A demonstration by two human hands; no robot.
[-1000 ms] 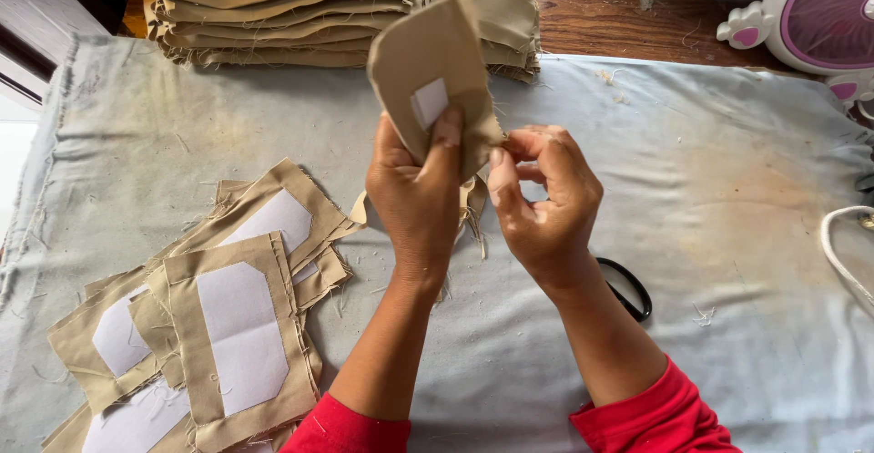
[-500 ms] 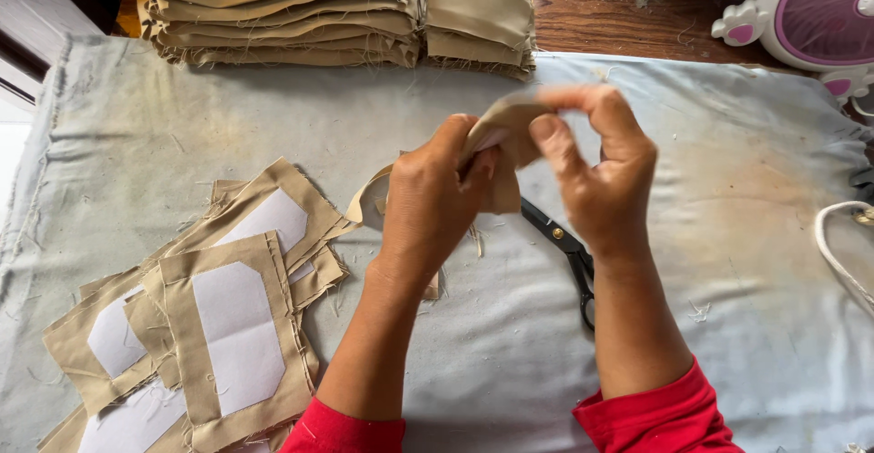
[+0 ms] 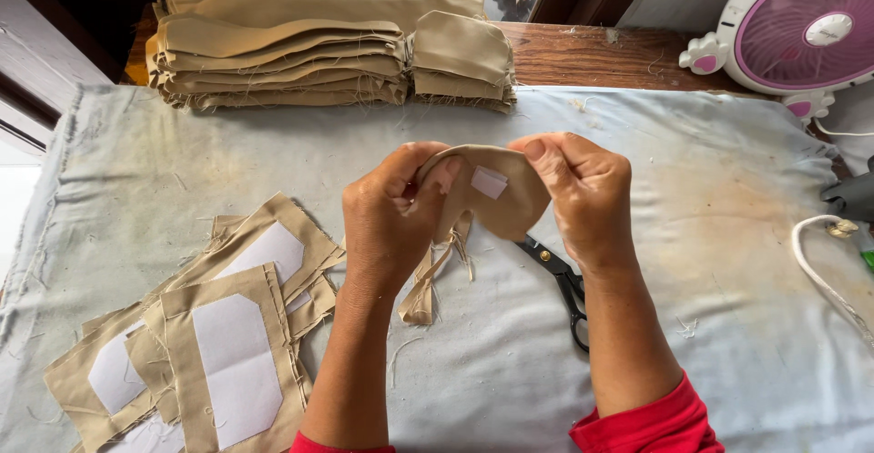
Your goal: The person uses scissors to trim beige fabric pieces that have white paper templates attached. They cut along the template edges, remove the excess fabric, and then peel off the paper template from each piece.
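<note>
Head view. My left hand [image 3: 387, 225] and right hand [image 3: 583, 193] hold one tan piece [image 3: 496, 189] between them, raised above the surface [image 3: 692, 262]. Both grips are clamped on the piece: left thumb and fingers pinch its left edge, right thumb and fingers its upper right edge. The piece is bent into a curve, with a small white patch facing up; frayed tails of cloth hang from it below my left hand.

Progress, as I judge it: the tan stacks [image 3: 282, 57] at the far edge, with a smaller folded pile [image 3: 464, 61] touching them, appear to be finished work. The flat pieces [image 3: 228, 344] with white backing, overlapping at lower left, appear to be waiting. The piece in hand looks partly shaped, not yet set down. The scissors [image 3: 560, 285] lie just below my right hand, untouched. A fan [image 3: 801, 25] stands at upper right.
</note>
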